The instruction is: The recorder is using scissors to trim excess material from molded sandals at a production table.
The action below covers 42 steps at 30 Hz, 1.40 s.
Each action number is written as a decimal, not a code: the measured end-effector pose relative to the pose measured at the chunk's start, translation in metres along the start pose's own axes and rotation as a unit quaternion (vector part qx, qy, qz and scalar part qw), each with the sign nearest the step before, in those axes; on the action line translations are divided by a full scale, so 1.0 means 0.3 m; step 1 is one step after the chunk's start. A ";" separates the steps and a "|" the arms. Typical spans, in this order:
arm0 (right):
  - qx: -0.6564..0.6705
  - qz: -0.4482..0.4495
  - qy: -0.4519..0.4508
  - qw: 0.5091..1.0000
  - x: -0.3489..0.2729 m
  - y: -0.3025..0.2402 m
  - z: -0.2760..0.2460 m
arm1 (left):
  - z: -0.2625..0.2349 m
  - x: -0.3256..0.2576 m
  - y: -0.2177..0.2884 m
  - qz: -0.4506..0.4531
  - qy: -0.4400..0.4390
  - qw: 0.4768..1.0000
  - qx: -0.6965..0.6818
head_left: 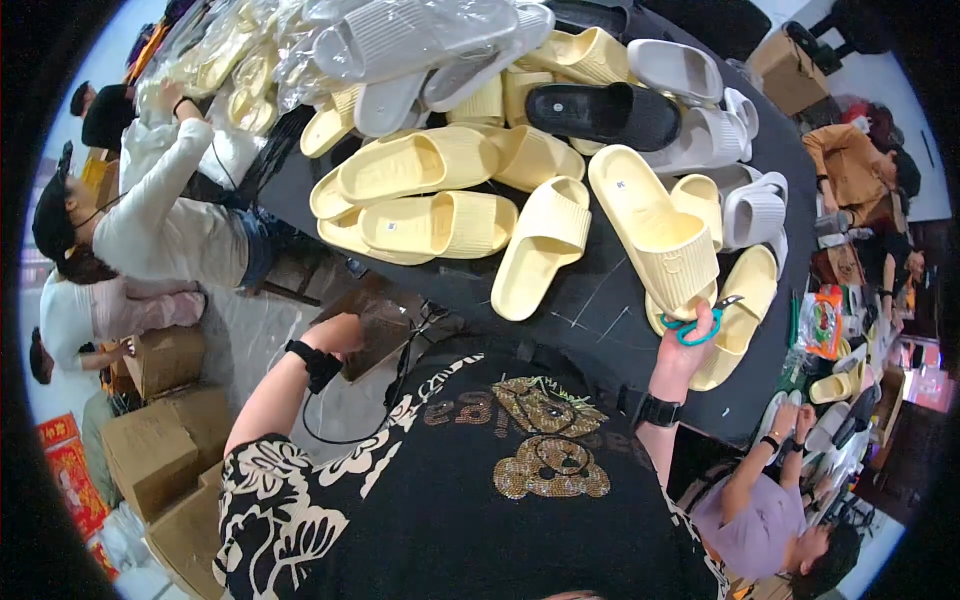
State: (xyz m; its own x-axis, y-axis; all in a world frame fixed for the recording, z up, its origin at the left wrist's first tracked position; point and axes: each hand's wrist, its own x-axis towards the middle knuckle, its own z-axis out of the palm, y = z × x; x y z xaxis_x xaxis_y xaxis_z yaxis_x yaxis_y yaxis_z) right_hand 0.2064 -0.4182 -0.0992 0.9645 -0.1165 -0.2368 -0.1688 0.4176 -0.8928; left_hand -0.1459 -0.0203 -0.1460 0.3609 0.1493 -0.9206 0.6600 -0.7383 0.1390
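Note:
My right hand (690, 345) is closed around teal-handled scissors (681, 326), whose small blades point to the right. Its fingertips meet the strap end of a pale yellow slide slipper (630, 190) lying sole down on the black table. Another yellow slipper (745, 310) lies beside that hand, partly under it. Off the table's near left edge, my left hand (337, 335) hangs over an open brown carton (375, 300); its fingers are blurred and partly hidden. Closest to the middle is a single yellow slipper (540, 250), with stacked yellow slippers (430, 225) to its left.
Grey slippers (755, 215), a black slipper (600, 112) and plastic-wrapped pairs (400, 40) are heaped across the far table. A black cable (405, 375) hangs by my left arm. Cartons (150, 440) stand at left. Other people work on both sides, one (760, 510) close at right.

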 end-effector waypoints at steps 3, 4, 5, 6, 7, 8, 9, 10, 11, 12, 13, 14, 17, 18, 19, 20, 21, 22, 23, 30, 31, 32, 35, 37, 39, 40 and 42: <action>0.007 0.004 -0.018 1.000 -0.028 -0.009 0.029 | 0.074 -0.007 -0.058 0.018 0.084 0.995 0.050; 0.007 0.006 -0.016 1.000 -0.032 -0.009 0.038 | 0.088 0.004 -0.065 0.010 0.115 0.990 0.086; 0.015 0.013 -0.015 1.000 -0.029 -0.007 0.053 | 0.082 0.036 -0.068 0.060 0.109 0.987 0.099; 0.021 0.016 -0.009 1.000 -0.028 -0.009 0.055 | 0.021 0.023 0.017 0.147 0.164 0.974 0.042; 0.002 0.014 -0.007 1.000 -0.030 -0.010 0.060 | -0.051 -0.014 0.131 0.231 0.217 0.948 -0.019; 0.001 0.012 -0.005 1.000 -0.040 -0.016 0.071 | -0.099 -0.017 0.213 0.291 0.249 0.921 -0.069; 0.004 0.015 -0.009 1.000 -0.052 -0.025 0.086 | -0.141 -0.019 0.294 0.348 0.280 0.886 -0.121; 0.007 0.018 -0.014 1.000 -0.055 -0.034 0.090 | -0.199 -0.059 0.391 0.312 0.230 0.901 -0.194; 0.012 0.004 -0.003 1.000 -0.044 -0.031 0.073 | -0.244 -0.082 0.478 0.275 0.178 0.908 -0.262; 0.015 -0.001 -0.006 1.000 -0.049 -0.040 0.080 | -0.234 -0.040 0.515 0.280 0.187 0.890 -0.308; 0.019 -0.004 -0.017 1.000 -0.061 -0.047 0.086 | -0.227 0.007 0.552 0.269 0.181 0.893 -0.311; 0.022 -0.007 -0.028 0.999 -0.070 -0.054 0.090 | -0.225 0.047 0.584 0.258 0.175 0.897 -0.314; 0.033 0.000 -0.012 0.999 -0.080 -0.053 0.050 | -0.239 0.138 0.670 0.238 0.070 0.898 -0.364; 0.032 0.010 -0.017 0.999 -0.092 -0.060 0.035 | -0.249 0.142 0.688 0.245 0.069 0.899 -0.357; 0.036 0.004 -0.013 0.999 -0.104 -0.058 0.029 | -0.252 0.143 0.704 0.245 0.037 0.888 -0.386; 0.036 -0.003 -0.002 0.999 -0.116 -0.052 0.027 | -0.251 0.142 0.718 0.244 0.004 0.876 -0.416; 0.036 -0.011 0.011 0.999 -0.127 -0.052 0.021 | -0.258 0.102 0.745 0.253 0.009 0.868 -0.427; 0.039 -0.016 0.016 0.999 -0.138 -0.056 0.013 | -0.265 0.090 0.755 0.257 0.007 0.870 -0.421; 0.035 0.000 -0.005 0.999 -0.150 -0.061 0.004 | -0.271 0.083 0.760 0.277 0.023 0.843 -0.460; 0.010 0.007 -0.014 1.000 -0.178 -0.019 -0.015 | -0.392 -0.018 0.839 0.351 0.108 0.765 -0.529; 0.015 0.010 -0.014 1.000 -0.172 -0.014 -0.016 | -0.391 -0.007 0.847 0.366 0.113 0.753 -0.535; 0.021 0.011 -0.013 1.000 -0.166 -0.010 -0.016 | -0.389 -0.001 0.859 0.381 0.117 0.741 -0.540; 0.010 -0.001 0.026 1.000 -0.164 -0.024 0.040 | -0.377 0.021 0.897 0.373 0.120 0.728 -0.563; -0.010 0.003 0.029 1.000 -0.182 -0.023 0.052 | -0.376 0.018 0.926 0.374 0.129 0.712 -0.580; -0.021 0.004 0.010 1.000 -0.188 -0.003 0.052 | -0.375 0.019 0.938 0.351 0.153 0.715 -0.585; -0.019 0.004 0.008 1.000 -0.190 0.003 0.053 | -0.373 0.013 0.953 0.364 0.162 0.715 -0.574; 0.017 0.041 -0.030 0.999 -0.206 -0.015 0.071 | -0.362 -0.013 0.987 0.386 0.174 0.729 -0.538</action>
State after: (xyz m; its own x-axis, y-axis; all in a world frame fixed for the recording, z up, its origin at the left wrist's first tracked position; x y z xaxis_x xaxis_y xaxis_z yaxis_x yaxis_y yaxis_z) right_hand 0.1518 -0.3937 -0.0723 0.9583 -0.0265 -0.2846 -0.2421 0.4539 -0.8575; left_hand 0.1199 -0.1680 -0.0615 0.9198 0.2594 -0.2944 0.2389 0.2249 0.9446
